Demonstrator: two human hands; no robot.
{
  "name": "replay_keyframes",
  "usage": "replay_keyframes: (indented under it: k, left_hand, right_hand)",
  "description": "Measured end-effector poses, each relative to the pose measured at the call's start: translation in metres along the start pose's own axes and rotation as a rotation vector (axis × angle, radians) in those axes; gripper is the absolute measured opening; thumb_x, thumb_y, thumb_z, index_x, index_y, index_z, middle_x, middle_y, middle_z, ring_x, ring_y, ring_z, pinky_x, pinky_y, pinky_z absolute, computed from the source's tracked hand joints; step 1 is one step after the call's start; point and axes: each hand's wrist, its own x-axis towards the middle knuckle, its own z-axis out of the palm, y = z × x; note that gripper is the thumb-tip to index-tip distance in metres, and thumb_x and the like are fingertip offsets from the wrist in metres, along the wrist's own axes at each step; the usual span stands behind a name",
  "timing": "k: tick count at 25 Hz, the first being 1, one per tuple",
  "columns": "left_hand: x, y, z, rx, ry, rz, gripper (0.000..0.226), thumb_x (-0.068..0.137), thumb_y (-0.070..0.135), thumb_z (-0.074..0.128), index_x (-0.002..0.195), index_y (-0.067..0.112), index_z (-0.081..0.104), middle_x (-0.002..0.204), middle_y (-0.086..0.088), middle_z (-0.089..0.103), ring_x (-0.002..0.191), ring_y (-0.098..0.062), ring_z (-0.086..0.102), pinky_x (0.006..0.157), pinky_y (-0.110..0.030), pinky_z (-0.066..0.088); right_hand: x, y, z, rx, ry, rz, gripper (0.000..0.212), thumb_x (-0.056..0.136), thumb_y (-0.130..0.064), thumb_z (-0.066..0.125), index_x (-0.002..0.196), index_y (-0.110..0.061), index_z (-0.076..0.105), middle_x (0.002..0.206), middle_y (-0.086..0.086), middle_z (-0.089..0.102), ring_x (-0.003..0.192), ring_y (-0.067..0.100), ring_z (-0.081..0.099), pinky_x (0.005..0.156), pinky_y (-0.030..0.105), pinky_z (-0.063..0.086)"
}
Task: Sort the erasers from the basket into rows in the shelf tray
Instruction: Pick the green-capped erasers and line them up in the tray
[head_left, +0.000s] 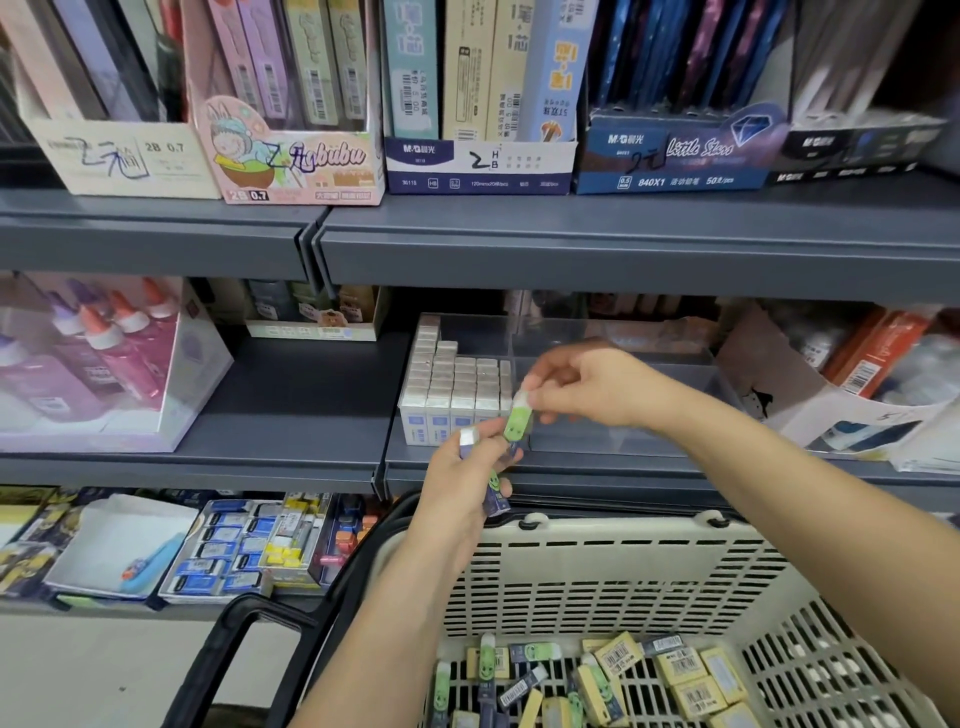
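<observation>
My right hand (582, 387) pinches a green-sleeved eraser (518, 421) by its white top, just in front of the clear shelf tray (613, 436). My left hand (467, 480) sits right below it, closed around a small bunch of erasers (493, 488) with blue and green sleeves; one white end sticks up by the thumb. The tray's left part holds neat rows of white-topped erasers (457, 382); its right part looks bare. Below, the cream plastic basket (597, 577) holds several loose yellow, green and dark erasers (613, 675).
Glue bottles in a display box (88, 364) stand left on the same shelf, and a torn white box (831, 410) sits right of the tray. Pencil-lead boxes (296, 156) line the shelf above. More eraser trays (249, 545) lie on the shelf below, beside the basket's black handle (249, 634).
</observation>
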Motion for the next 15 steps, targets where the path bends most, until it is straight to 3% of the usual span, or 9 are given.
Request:
replay_keyframes:
  k: [3, 5, 7, 10, 15]
  left_hand:
    - [0.001, 0.004, -0.002, -0.062, 0.011, -0.018, 0.024, 0.085, -0.002, 0.060, 0.106, 0.007, 0.056, 0.085, -0.008, 0.073, 0.075, -0.013, 0.066, 0.046, -0.019, 0.043]
    - [0.000, 0.006, -0.002, -0.067, -0.023, -0.006, 0.026, 0.086, -0.003, 0.057, 0.110, 0.007, 0.052, 0.084, -0.008, 0.074, 0.073, -0.014, 0.069, 0.048, -0.020, 0.047]
    - [-0.002, 0.006, -0.002, -0.064, -0.058, 0.003, 0.022, 0.089, 0.001, 0.052, 0.110, 0.009, 0.052, 0.089, -0.006, 0.075, 0.077, -0.016, 0.071, 0.054, -0.026, 0.054]
    - [-0.005, 0.010, -0.004, -0.062, -0.089, -0.013, 0.014, 0.089, 0.009, 0.056, 0.103, 0.013, 0.059, 0.095, 0.000, 0.074, 0.081, -0.019, 0.072, 0.056, -0.034, 0.056]
    - [-0.005, 0.012, -0.004, -0.162, -0.012, -0.064, 0.026, 0.080, 0.000, 0.063, 0.104, 0.006, 0.055, 0.096, -0.015, 0.071, 0.056, -0.013, 0.058, 0.042, -0.022, 0.039]
  right_hand:
    - [0.013, 0.001, -0.022, 0.077, 0.158, 0.066, 0.007, 0.081, -0.021, 0.069, 0.081, -0.023, 0.062, 0.061, -0.011, 0.068, 0.066, 0.004, 0.065, 0.068, 0.023, 0.051]
    - [0.024, 0.004, -0.029, -0.011, 0.252, 0.075, 0.006, 0.085, -0.020, 0.063, 0.080, -0.024, 0.061, 0.074, -0.005, 0.070, 0.081, 0.014, 0.068, 0.080, 0.030, 0.051]
    - [0.032, 0.009, -0.028, -0.144, 0.289, 0.063, 0.004, 0.087, -0.017, 0.058, 0.084, -0.019, 0.061, 0.090, 0.005, 0.070, 0.094, 0.022, 0.065, 0.082, 0.028, 0.046]
    - [0.038, 0.017, -0.013, -0.155, 0.249, 0.061, 0.009, 0.084, -0.023, 0.063, 0.078, -0.028, 0.058, 0.088, -0.002, 0.068, 0.089, 0.018, 0.064, 0.083, 0.026, 0.046]
    - [0.046, 0.025, 0.007, -0.305, 0.162, 0.085, 0.014, 0.092, -0.018, 0.052, 0.084, -0.025, 0.060, 0.090, 0.000, 0.072, 0.080, 0.013, 0.068, 0.074, 0.024, 0.050]
